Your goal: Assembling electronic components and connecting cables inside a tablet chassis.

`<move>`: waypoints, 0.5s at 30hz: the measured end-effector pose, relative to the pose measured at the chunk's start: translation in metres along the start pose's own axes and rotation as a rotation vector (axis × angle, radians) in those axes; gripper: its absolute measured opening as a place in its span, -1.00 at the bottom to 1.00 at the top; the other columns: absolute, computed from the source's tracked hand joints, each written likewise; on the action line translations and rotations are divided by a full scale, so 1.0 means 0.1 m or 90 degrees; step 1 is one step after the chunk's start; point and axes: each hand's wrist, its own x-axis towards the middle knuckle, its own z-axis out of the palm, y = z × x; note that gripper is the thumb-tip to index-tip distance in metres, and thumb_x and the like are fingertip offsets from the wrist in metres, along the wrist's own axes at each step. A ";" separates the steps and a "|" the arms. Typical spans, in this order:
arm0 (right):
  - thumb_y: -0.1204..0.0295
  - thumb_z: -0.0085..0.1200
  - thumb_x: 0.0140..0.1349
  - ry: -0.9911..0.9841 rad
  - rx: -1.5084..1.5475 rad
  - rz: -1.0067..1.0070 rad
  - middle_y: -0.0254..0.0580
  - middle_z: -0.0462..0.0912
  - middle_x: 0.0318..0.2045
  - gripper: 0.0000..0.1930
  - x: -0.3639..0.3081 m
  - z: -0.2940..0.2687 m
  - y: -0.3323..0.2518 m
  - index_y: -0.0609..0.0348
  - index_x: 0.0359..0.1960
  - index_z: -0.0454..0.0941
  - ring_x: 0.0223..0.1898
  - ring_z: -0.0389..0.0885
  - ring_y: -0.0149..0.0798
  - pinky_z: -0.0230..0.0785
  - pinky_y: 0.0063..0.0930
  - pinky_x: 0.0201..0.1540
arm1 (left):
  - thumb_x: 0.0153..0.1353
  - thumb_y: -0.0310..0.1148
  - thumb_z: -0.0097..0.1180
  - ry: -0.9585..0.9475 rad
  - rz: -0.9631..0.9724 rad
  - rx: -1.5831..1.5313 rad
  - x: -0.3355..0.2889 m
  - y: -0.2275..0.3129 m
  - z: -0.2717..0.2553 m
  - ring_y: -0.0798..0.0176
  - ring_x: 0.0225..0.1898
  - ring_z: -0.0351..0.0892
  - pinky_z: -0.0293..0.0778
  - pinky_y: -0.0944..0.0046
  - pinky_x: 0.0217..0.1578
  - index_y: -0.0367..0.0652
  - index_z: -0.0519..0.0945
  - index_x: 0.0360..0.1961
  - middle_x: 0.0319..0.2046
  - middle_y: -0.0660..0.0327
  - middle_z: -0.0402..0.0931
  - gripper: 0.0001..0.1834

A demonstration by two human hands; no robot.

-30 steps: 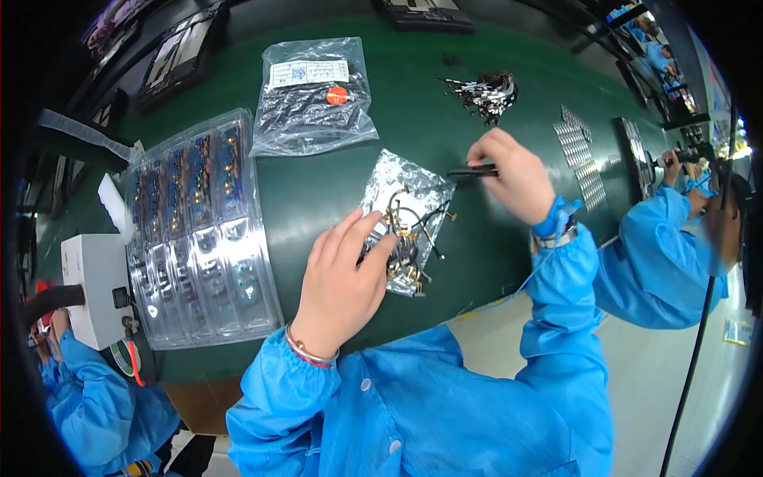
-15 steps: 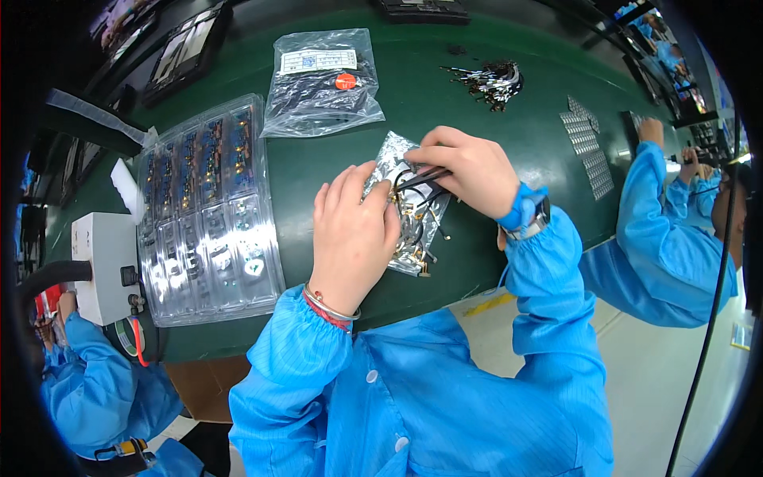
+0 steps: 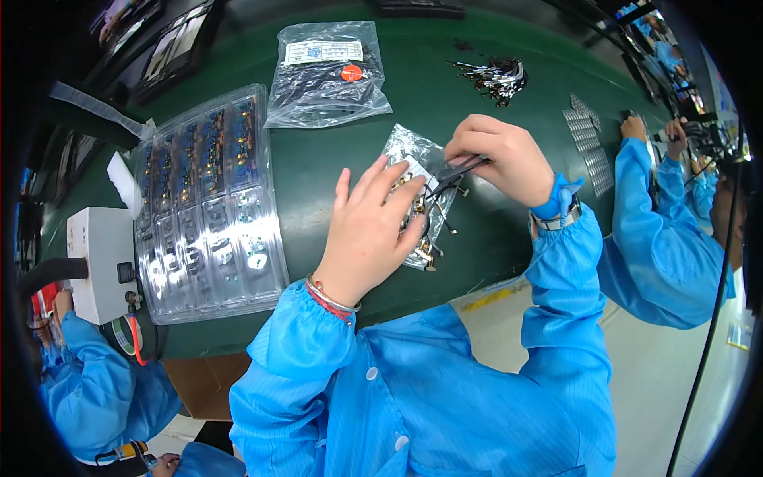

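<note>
My left hand (image 3: 372, 225) lies with its fingers spread over a clear and silvery plastic bag (image 3: 404, 140). Short black cables with gold-coloured ends (image 3: 430, 216) lie on this bag, some partly hidden beneath my fingers. Dark tweezers (image 3: 456, 174) are pinched in my right hand (image 3: 502, 159), just right of the bag, their tips pointing down and left toward the cables. Whether the tips grip a cable is too small to tell.
At left sits a clear blister tray (image 3: 208, 238) with small circuit boards in its far rows, beside a white box (image 3: 99, 262). Farther back are a labelled bag of black parts (image 3: 326, 87) and a cable pile (image 3: 502, 79). Small metal pieces (image 3: 586, 143) and a co-worker's sleeve (image 3: 636, 183) are at right.
My right hand has moved right with the tweezers, away from my left hand. My left fingers have spread apart over the bag.
</note>
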 end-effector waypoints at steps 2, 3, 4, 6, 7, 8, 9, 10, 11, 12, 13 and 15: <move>0.66 0.16 -0.11 0.009 0.002 0.000 -0.23 0.49 -0.40 -0.81 -0.04 -0.02 -0.02 0.17 -0.41 0.55 -0.38 0.54 -0.20 0.43 -0.44 -0.36 | 0.01 -0.34 0.14 -0.002 0.018 0.026 -0.02 0.02 0.00 0.03 0.19 0.23 0.07 -0.19 0.17 -0.06 0.50 -0.06 0.05 0.14 0.34 -0.61; 0.62 0.17 -0.10 0.034 -0.009 -0.005 -0.28 0.50 -0.38 -0.81 -0.05 -0.02 -0.03 0.11 -0.39 0.56 -0.37 0.55 -0.20 0.44 -0.44 -0.35 | 0.00 -0.29 0.17 -0.002 0.016 0.042 -0.02 0.02 0.01 0.04 0.20 0.22 0.05 -0.20 0.16 -0.03 0.50 -0.05 0.06 0.15 0.34 -0.59; 0.58 0.17 -0.09 0.059 -0.020 -0.009 -0.33 0.51 -0.36 -0.80 -0.07 -0.02 -0.04 0.05 -0.37 0.56 -0.36 0.56 -0.19 0.44 -0.44 -0.35 | -0.01 -0.24 0.21 0.000 0.014 0.057 -0.02 0.01 0.02 0.05 0.20 0.21 0.04 -0.22 0.16 -0.01 0.51 -0.05 0.07 0.16 0.33 -0.56; 0.59 0.18 -0.09 0.097 -0.015 -0.012 -0.30 0.51 -0.37 -0.81 -0.09 -0.05 -0.06 0.07 -0.38 0.57 -0.37 0.56 -0.19 0.44 -0.45 -0.35 | -0.01 -0.26 0.21 -0.001 0.016 0.061 -0.04 -0.02 0.02 0.04 0.20 0.22 0.05 -0.20 0.16 -0.03 0.49 -0.04 0.07 0.15 0.32 -0.55; 0.61 0.19 -0.10 0.136 -0.008 -0.013 -0.27 0.51 -0.38 -0.81 -0.11 -0.08 -0.07 0.09 -0.39 0.57 -0.37 0.56 -0.19 0.44 -0.45 -0.35 | -0.01 -0.28 0.21 -0.004 0.019 0.064 -0.04 -0.02 0.02 0.04 0.20 0.22 0.06 -0.19 0.17 -0.05 0.48 -0.02 0.08 0.15 0.31 -0.54; 0.61 0.19 -0.10 0.135 -0.009 -0.014 -0.27 0.51 -0.38 -0.81 -0.13 -0.10 -0.07 0.09 -0.39 0.57 -0.37 0.56 -0.19 0.44 -0.45 -0.35 | -0.01 -0.28 0.21 -0.003 0.018 0.064 -0.04 -0.02 0.02 0.04 0.20 0.22 0.06 -0.19 0.17 -0.05 0.48 -0.02 0.08 0.15 0.31 -0.54; 0.62 0.20 -0.11 0.164 0.001 -0.017 -0.23 0.52 -0.39 -0.81 -0.15 -0.12 -0.07 0.12 -0.40 0.57 -0.38 0.56 -0.19 0.44 -0.45 -0.36 | 0.01 -0.31 0.18 -0.001 -0.003 0.035 -0.05 -0.02 0.02 0.02 0.22 0.20 0.04 -0.19 0.17 -0.07 0.45 0.01 0.10 0.14 0.31 -0.53; 0.63 0.21 -0.12 0.194 0.010 -0.022 -0.19 0.52 -0.40 -0.81 -0.17 -0.14 -0.05 0.15 -0.41 0.57 -0.38 0.56 -0.19 0.44 -0.45 -0.36 | 0.04 -0.34 0.16 0.002 -0.025 0.007 -0.04 -0.02 0.02 -0.01 0.24 0.18 0.02 -0.19 0.18 -0.09 0.43 0.05 0.12 0.13 0.30 -0.52; 0.67 0.23 -0.15 0.201 0.011 -0.033 -0.19 0.53 -0.43 -0.80 -0.19 -0.13 -0.05 0.23 -0.43 0.57 -0.37 0.55 -0.22 0.41 -0.47 -0.35 | 0.04 -0.34 0.16 0.003 -0.025 0.007 -0.04 -0.02 0.01 -0.01 0.24 0.18 0.02 -0.19 0.18 -0.09 0.43 0.05 0.12 0.13 0.30 -0.52; 0.67 0.23 -0.15 0.201 0.011 -0.035 -0.19 0.53 -0.43 -0.80 -0.20 -0.11 -0.05 0.23 -0.43 0.57 -0.37 0.55 -0.22 0.41 -0.47 -0.35 | 0.05 -0.39 0.12 0.043 -0.044 -0.028 -0.04 -0.01 -0.01 -0.02 0.22 0.20 0.05 -0.15 0.18 -0.12 0.39 0.08 0.09 0.10 0.30 -0.50; 0.65 0.23 -0.16 0.186 0.021 -0.051 -0.18 0.54 -0.43 -0.80 -0.23 -0.09 -0.05 0.22 -0.43 0.57 -0.37 0.56 -0.21 0.41 -0.46 -0.35 | 0.06 -0.44 0.09 0.083 -0.062 -0.065 -0.04 0.00 -0.03 -0.04 0.19 0.22 0.08 -0.11 0.18 -0.14 0.34 0.11 0.07 0.08 0.31 -0.48; 0.61 0.22 -0.17 0.151 0.000 -0.108 -0.17 0.57 -0.44 -0.81 -0.29 -0.03 -0.06 0.20 -0.43 0.57 -0.39 0.58 -0.16 0.42 -0.41 -0.36 | 0.07 -0.47 0.03 0.107 -0.072 -0.121 -0.04 0.00 -0.08 -0.05 0.19 0.22 0.07 -0.11 0.18 -0.14 0.33 0.12 0.06 0.06 0.31 -0.48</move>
